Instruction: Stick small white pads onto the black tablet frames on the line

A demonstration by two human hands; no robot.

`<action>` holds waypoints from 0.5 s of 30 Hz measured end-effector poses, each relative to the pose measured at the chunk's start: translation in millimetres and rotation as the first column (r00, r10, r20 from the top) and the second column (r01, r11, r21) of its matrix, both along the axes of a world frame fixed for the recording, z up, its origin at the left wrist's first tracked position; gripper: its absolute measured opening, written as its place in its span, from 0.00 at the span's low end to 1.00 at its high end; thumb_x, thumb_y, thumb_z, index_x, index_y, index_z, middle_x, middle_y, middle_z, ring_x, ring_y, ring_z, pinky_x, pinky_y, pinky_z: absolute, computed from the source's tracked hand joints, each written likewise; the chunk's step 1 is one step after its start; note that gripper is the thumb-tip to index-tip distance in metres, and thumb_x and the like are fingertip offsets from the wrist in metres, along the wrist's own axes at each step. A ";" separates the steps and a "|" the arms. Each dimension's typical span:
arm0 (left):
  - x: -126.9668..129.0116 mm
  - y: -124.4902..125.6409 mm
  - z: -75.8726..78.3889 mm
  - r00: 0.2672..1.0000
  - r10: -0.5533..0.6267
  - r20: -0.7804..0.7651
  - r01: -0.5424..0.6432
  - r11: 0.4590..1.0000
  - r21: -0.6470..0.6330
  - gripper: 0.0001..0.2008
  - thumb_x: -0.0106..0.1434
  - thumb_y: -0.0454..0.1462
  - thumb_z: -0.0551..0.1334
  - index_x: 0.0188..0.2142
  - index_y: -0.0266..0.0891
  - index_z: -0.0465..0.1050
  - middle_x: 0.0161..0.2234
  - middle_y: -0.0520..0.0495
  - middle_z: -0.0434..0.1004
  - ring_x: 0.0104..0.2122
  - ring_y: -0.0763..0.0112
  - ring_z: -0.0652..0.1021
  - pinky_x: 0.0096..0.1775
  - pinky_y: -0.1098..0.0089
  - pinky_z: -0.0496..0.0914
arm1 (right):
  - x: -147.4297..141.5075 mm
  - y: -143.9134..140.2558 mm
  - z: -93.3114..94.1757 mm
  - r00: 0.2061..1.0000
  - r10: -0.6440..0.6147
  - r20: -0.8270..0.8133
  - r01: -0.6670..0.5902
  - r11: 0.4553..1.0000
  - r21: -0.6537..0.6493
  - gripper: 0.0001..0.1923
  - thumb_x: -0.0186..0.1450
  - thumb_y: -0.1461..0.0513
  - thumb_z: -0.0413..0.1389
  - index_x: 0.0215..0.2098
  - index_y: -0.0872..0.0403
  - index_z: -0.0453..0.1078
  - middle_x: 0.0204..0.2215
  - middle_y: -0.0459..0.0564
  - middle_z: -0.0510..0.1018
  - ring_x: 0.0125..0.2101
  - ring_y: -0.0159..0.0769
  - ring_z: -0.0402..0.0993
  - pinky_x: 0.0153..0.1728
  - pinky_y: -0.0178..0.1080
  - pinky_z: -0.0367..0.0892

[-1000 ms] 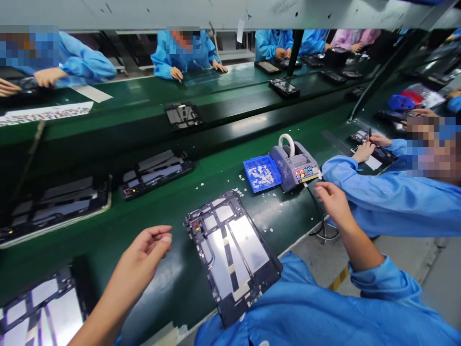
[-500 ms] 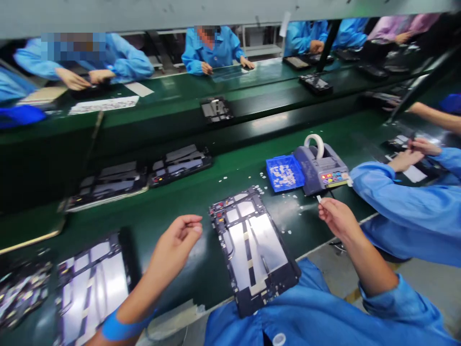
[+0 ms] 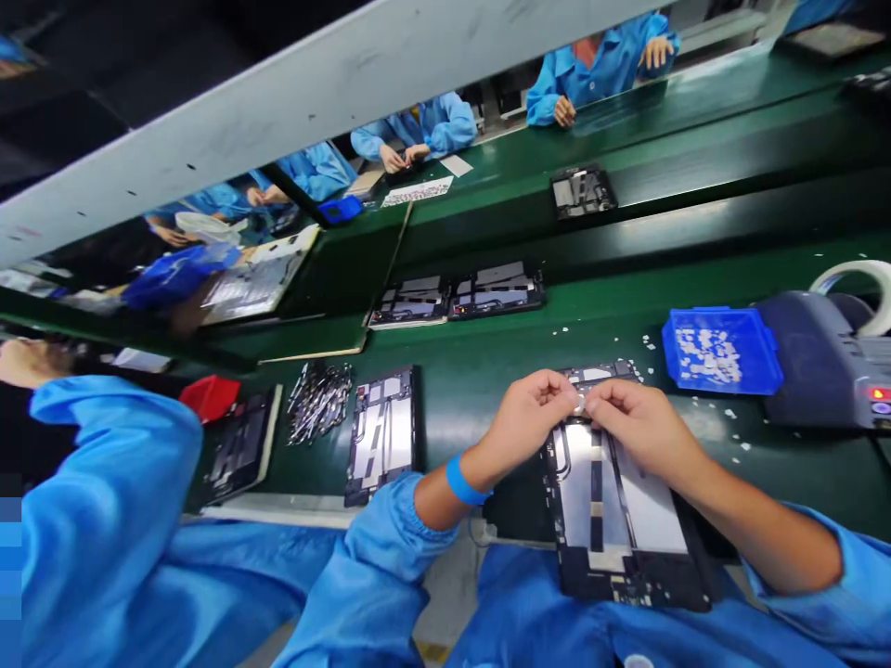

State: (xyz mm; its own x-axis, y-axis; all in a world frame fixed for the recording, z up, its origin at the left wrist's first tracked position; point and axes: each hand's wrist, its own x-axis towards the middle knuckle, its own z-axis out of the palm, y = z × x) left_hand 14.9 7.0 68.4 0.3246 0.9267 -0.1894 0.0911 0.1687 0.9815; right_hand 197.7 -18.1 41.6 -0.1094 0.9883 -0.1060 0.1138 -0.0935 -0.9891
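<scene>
An opened tablet [image 3: 652,515], with silvery battery panels and dark flex cables, lies in front of me, its lower end over the table edge by my lap. My left hand [image 3: 533,419] and my right hand [image 3: 646,429] meet over its upper part, both with pinched fingers. Between their fingertips shows a small white piece of tape [image 3: 580,401]. The hands hide much of the tablet's upper section. To the right stand a blue tray [image 3: 769,357] of small white pieces and a grey tape dispenser [image 3: 811,357] with a white roll.
Left of me lie another opened tablet [image 3: 380,431] and a heap of small metallic parts [image 3: 318,401]. Two more tablets [image 3: 497,288] sit farther back. A co-worker's blue sleeve [image 3: 115,464] is at the left. Loose white bits dot the table near the tray. A grey beam [image 3: 278,111] crosses overhead.
My right hand has come from beside the dispenser to the tablet with the tape. My left hand has moved in to meet it. The view has turned left.
</scene>
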 end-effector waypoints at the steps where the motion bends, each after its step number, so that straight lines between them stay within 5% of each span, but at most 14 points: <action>1: -6.1 1.8 -0.3 1.000 0.021 -0.019 -0.021 1.000 0.008 0.13 0.62 0.45 0.69 0.33 0.38 0.72 0.31 0.50 0.75 0.32 0.72 0.73 0.38 0.69 0.69 | 1.6 1.6 -2.9 0.999 0.020 0.042 -0.021 1.000 0.019 0.12 0.67 0.52 0.59 0.34 0.50 0.79 0.27 0.48 0.81 0.28 0.39 0.74 0.30 0.40 0.67; 4: -29.0 9.4 1.4 0.990 0.114 -0.089 -0.110 0.993 0.051 0.11 0.63 0.44 0.67 0.34 0.39 0.73 0.31 0.50 0.76 0.32 0.72 0.73 0.37 0.70 0.68 | 13.0 9.3 -11.2 0.958 0.003 0.287 -0.068 0.974 0.218 0.12 0.71 0.56 0.55 0.42 0.49 0.81 0.37 0.50 0.85 0.37 0.43 0.79 0.38 0.43 0.71; 7: -48.4 16.8 2.5 0.978 0.038 -0.203 -0.027 0.998 0.056 0.09 0.63 0.42 0.66 0.34 0.38 0.75 0.32 0.49 0.77 0.32 0.71 0.74 0.37 0.70 0.68 | 24.9 21.4 -17.7 0.775 -0.048 0.630 -0.323 0.827 0.460 0.16 0.74 0.63 0.52 0.52 0.51 0.80 0.45 0.54 0.84 0.44 0.45 0.77 0.46 0.46 0.69; 11: -52.4 21.1 -4.8 0.907 -0.098 -0.410 0.151 0.984 0.099 0.05 0.64 0.38 0.65 0.33 0.38 0.77 0.34 0.49 0.78 0.32 0.70 0.75 0.35 0.70 0.68 | 30.8 35.6 -23.2 0.464 -0.109 0.879 -0.665 0.614 0.427 0.22 0.71 0.68 0.53 0.61 0.50 0.75 0.46 0.56 0.81 0.39 0.44 0.71 0.40 0.44 0.63; 15: -43.5 16.7 -11.4 0.806 -0.127 -0.578 0.374 0.866 0.332 0.05 0.67 0.33 0.62 0.34 0.40 0.76 0.44 0.47 0.83 0.45 0.64 0.80 0.51 0.62 0.70 | 33.8 40.1 -26.6 0.377 -0.152 0.913 -0.754 0.523 0.398 0.23 0.71 0.68 0.55 0.62 0.50 0.74 0.44 0.56 0.80 0.38 0.43 0.68 0.38 0.43 0.58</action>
